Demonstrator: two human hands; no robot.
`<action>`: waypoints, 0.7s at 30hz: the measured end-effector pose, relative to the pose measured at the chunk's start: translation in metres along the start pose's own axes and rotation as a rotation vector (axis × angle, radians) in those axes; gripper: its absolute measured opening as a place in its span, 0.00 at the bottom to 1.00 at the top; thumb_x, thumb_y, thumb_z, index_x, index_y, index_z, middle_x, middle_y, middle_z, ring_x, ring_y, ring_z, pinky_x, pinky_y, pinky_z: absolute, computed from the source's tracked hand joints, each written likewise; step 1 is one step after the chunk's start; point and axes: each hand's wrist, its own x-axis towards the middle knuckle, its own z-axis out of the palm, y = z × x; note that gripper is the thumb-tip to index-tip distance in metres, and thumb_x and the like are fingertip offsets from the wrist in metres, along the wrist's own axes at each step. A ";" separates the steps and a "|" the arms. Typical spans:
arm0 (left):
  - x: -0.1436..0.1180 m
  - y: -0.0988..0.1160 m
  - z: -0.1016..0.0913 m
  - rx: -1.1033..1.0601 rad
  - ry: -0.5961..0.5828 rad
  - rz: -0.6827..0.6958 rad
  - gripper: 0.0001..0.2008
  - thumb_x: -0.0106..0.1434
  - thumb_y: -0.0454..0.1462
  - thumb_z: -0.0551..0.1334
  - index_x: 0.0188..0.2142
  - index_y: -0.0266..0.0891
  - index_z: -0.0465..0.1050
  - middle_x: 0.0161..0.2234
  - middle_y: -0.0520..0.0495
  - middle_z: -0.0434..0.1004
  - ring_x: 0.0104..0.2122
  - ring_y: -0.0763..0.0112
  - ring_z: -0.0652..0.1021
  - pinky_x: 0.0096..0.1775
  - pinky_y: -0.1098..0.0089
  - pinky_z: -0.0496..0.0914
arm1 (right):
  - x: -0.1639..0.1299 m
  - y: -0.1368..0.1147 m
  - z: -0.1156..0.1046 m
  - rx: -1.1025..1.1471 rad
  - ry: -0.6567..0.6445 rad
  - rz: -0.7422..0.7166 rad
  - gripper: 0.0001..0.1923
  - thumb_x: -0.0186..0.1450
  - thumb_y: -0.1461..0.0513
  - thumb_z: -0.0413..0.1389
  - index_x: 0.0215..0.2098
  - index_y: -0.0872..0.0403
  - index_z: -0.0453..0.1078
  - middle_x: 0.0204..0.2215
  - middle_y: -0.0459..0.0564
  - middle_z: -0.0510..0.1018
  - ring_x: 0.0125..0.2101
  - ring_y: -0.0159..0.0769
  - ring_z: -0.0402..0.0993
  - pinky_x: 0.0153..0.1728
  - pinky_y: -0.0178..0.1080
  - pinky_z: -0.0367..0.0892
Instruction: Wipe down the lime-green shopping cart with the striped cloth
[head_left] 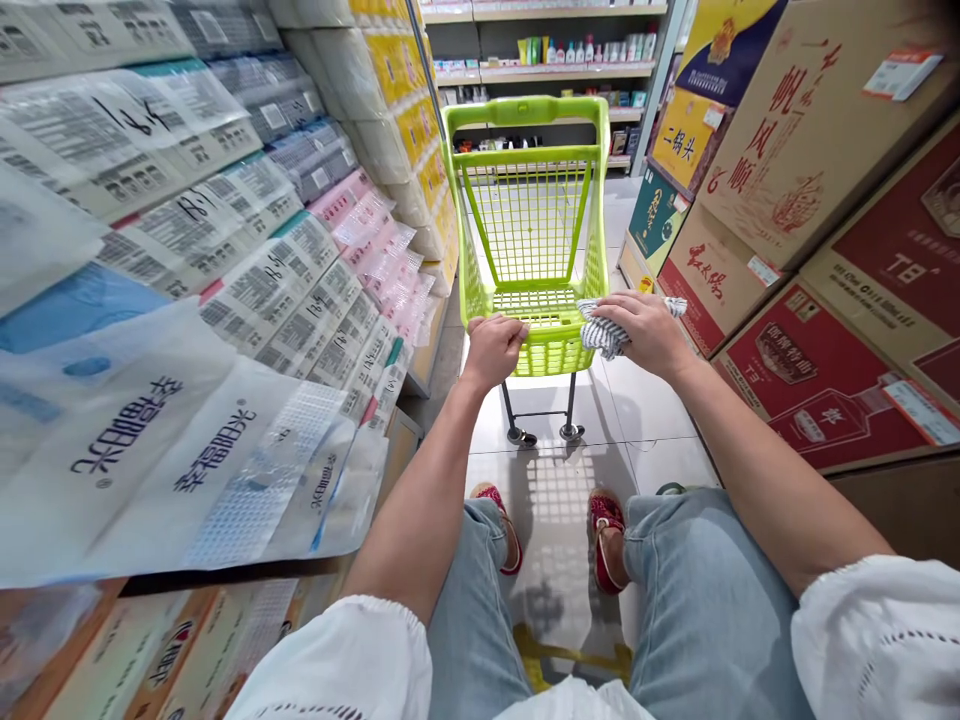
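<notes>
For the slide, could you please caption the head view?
Left hand and right hand, holding a striped cloth, grip a green cart in a shop aisle.

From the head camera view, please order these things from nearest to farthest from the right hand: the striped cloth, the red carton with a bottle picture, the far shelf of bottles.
1. The striped cloth, under the right hand on the green cart.
2. The red carton, low on the right.
3. The far shelf of bottles, beyond the cart at the aisle's end.

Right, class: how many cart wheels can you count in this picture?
2: both under the green cart's near end, one wheel on the left, another wheel on the right. The front wheels may be hidden.
</notes>
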 end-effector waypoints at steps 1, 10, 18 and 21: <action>-0.001 -0.002 -0.002 0.002 0.001 0.002 0.16 0.67 0.39 0.51 0.24 0.40 0.68 0.28 0.50 0.76 0.32 0.68 0.73 0.37 0.62 0.55 | 0.003 -0.003 -0.001 0.021 -0.018 -0.017 0.22 0.58 0.66 0.52 0.51 0.50 0.66 0.52 0.50 0.72 0.53 0.44 0.64 0.49 0.45 0.59; -0.006 -0.015 -0.015 0.032 -0.008 0.002 0.18 0.67 0.42 0.49 0.23 0.41 0.68 0.25 0.50 0.74 0.32 0.67 0.72 0.40 0.62 0.58 | 0.013 -0.027 0.004 0.052 -0.022 -0.026 0.23 0.51 0.66 0.54 0.46 0.54 0.67 0.46 0.54 0.75 0.48 0.47 0.67 0.47 0.46 0.62; -0.010 0.033 -0.005 0.036 0.051 0.016 0.13 0.66 0.36 0.50 0.44 0.42 0.71 0.42 0.44 0.76 0.46 0.61 0.70 0.54 0.57 0.53 | 0.001 -0.042 0.023 0.092 0.120 0.049 0.22 0.53 0.66 0.53 0.48 0.53 0.66 0.46 0.54 0.73 0.51 0.48 0.63 0.52 0.49 0.58; -0.008 0.050 0.009 0.006 0.016 0.007 0.12 0.67 0.36 0.48 0.40 0.40 0.70 0.39 0.44 0.75 0.43 0.61 0.70 0.49 0.59 0.58 | -0.010 -0.044 0.036 0.067 0.197 0.026 0.23 0.56 0.65 0.53 0.50 0.51 0.66 0.51 0.55 0.68 0.54 0.47 0.59 0.54 0.50 0.56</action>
